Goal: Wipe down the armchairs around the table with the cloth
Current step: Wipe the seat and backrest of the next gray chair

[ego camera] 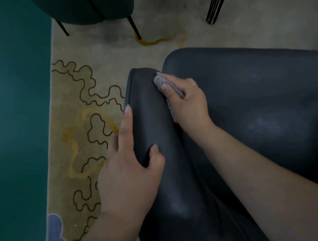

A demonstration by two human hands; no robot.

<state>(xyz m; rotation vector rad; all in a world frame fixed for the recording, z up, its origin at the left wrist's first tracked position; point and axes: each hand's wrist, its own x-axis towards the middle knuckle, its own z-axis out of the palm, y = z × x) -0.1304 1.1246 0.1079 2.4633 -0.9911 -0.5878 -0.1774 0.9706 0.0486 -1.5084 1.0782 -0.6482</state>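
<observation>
A dark leather armchair (259,94) fills the right and lower part of the head view. Its padded arm (153,109) runs from the bottom centre up toward the middle. My left hand (128,168) grips this arm, thumb on the inner side and fingers along the outer edge. My right hand (187,101) holds a small grey cloth (160,81) bunched under its fingers. It presses the cloth into the crease between the arm and the seat, near the arm's far end.
A second dark armchair (87,8) on thin black legs stands at the top left. Black metal legs (218,0) of other furniture rise at the top right. A beige rug (79,113) with wavy lines lies on a green floor (12,116).
</observation>
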